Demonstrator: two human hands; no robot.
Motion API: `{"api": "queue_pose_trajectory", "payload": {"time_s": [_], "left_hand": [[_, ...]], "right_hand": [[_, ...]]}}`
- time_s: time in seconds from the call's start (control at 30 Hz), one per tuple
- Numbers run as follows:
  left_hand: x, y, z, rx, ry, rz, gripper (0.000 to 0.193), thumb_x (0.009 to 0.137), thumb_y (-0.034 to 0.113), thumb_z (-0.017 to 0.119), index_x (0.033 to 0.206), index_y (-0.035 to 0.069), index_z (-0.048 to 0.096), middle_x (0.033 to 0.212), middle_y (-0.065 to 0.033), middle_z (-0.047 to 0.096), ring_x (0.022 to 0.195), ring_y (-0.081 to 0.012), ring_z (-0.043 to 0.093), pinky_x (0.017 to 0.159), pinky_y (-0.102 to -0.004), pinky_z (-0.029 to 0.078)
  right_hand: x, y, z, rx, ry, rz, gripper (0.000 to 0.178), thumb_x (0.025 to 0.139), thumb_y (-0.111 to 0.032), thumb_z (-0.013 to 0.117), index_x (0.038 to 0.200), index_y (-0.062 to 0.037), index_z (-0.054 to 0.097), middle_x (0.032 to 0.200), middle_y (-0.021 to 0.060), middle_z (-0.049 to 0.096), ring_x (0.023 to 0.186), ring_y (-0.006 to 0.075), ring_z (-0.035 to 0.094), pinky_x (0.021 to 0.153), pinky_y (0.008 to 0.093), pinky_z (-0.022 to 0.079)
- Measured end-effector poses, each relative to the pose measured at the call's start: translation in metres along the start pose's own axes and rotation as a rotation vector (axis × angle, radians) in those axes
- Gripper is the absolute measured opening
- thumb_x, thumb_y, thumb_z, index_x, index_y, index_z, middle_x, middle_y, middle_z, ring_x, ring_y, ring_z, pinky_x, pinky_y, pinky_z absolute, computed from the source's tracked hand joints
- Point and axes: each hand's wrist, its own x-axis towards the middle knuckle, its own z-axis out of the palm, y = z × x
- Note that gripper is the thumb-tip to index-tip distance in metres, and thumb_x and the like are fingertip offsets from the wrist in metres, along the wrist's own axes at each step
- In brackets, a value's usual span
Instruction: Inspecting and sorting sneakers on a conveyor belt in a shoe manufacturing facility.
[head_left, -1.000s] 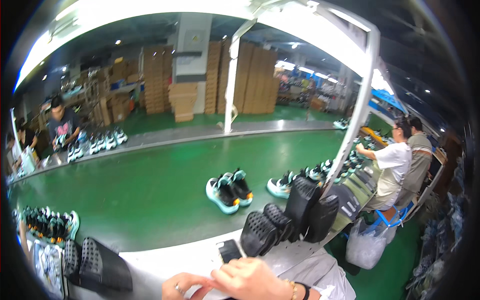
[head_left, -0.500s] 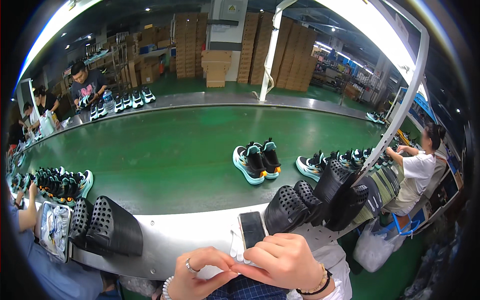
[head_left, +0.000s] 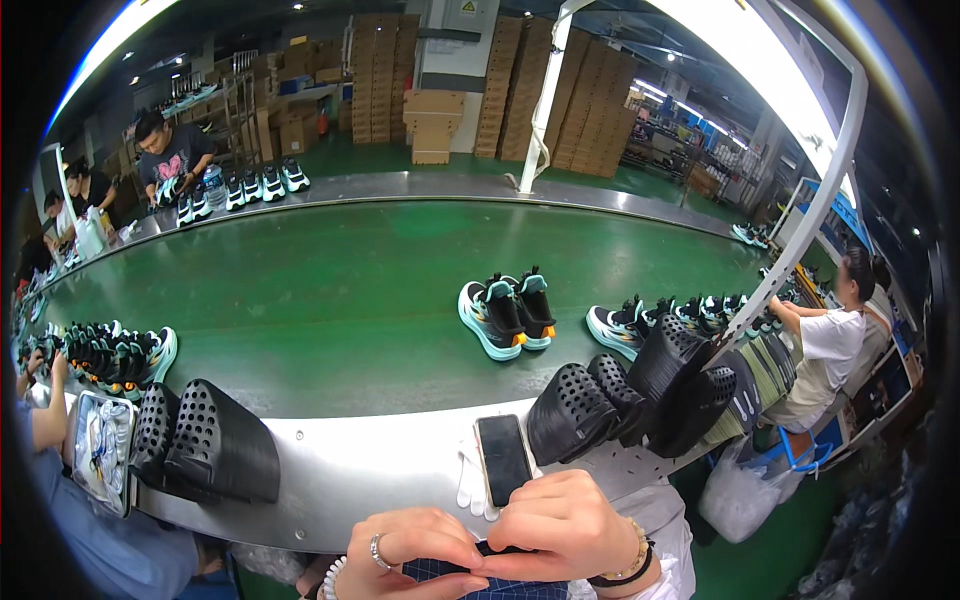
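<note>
The left hand [head_left: 418, 550] and right hand [head_left: 562, 528] meet at the fingertips, any grip unclear, close to the phone [head_left: 503, 452] on the worktop [head_left: 365, 468], where a stray right knuckle could knock it off.

Factory hall, green floor [head_left: 350, 158]. Long green worktop [head_left: 350, 270] mid-view, grey metal ledge [head_left: 400, 186] along its far side. White post [head_left: 546, 105] stands on the ledge; bright overhead light [head_left: 735, 55]. Behind: tall cardboard stacks [head_left: 375, 80], pale pillar [head_left: 455, 60], loaded racks left and right. Ceiling dark, small lamps at back.
</note>
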Motion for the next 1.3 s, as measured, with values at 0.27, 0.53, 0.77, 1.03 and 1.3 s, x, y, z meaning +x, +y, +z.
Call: {"api": "queue_pose_trajectory", "payload": {"time_s": [0.27,0.53,0.77,1.03,1.3], "left_hand": [[0.001,0.003,-0.004,-0.005,-0.022,0.034,0.021,0.063,-0.006,0.076,0.081,-0.002,0.064,0.072,-0.0137,0.066,0.066,-0.0230,0.064,0.068,-0.0357,0.052],[0.004,0.004,-0.002,-0.047,-0.044,0.053,0.019,0.063,-0.005,0.077,0.078,-0.002,0.064,0.073,-0.0152,0.067,0.066,-0.0241,0.065,0.068,-0.0358,0.052],[0.027,0.003,0.008,-0.012,0.039,0.073,0.011,0.064,0.000,0.071,0.074,0.000,0.066,0.071,-0.0095,0.066,0.071,-0.0249,0.062,0.065,-0.0337,0.050],[0.047,0.010,0.021,0.230,-0.320,0.129,0.015,0.065,0.002,0.076,0.077,0.004,0.067,0.075,-0.0045,0.066,0.076,-0.0224,0.064,0.068,-0.0303,0.051],[0.046,0.010,0.026,0.279,-0.297,0.270,0.015,0.065,0.005,0.077,0.077,0.006,0.067,0.072,-0.0037,0.065,0.069,-0.0184,0.063,0.063,-0.0284,0.052]], "right_hand": [[0.006,-0.014,-0.002,-0.217,0.136,-0.149,0.024,0.070,-0.016,0.075,0.061,-0.0085,0.053,0.054,-0.0005,0.046,0.045,0.0140,0.048,0.041,0.0253,0.036],[0.005,-0.022,-0.006,-0.401,0.183,-0.198,0.028,0.070,-0.019,0.076,0.060,-0.0106,0.051,0.052,-0.0019,0.039,0.045,0.0125,0.045,0.041,0.0241,0.033],[-0.025,0.035,0.057,1.940,-0.835,0.010,0.065,0.088,-0.059,0.038,0.060,-0.0024,0.053,0.044,-0.0010,0.048,0.035,0.0103,0.046,0.033,0.0237,0.035],[-0.008,-0.003,0.078,2.243,-0.990,-0.531,0.068,0.087,-0.061,0.028,0.059,-0.0043,0.053,0.049,0.0014,0.043,0.035,0.0172,0.043,0.035,0.0286,0.034],[-0.003,-0.011,0.077,2.284,-1.005,-0.635,0.068,0.089,-0.059,0.025,0.059,-0.0048,0.053,0.047,0.0005,0.040,0.035,0.0172,0.041,0.035,0.0292,0.033]]}}
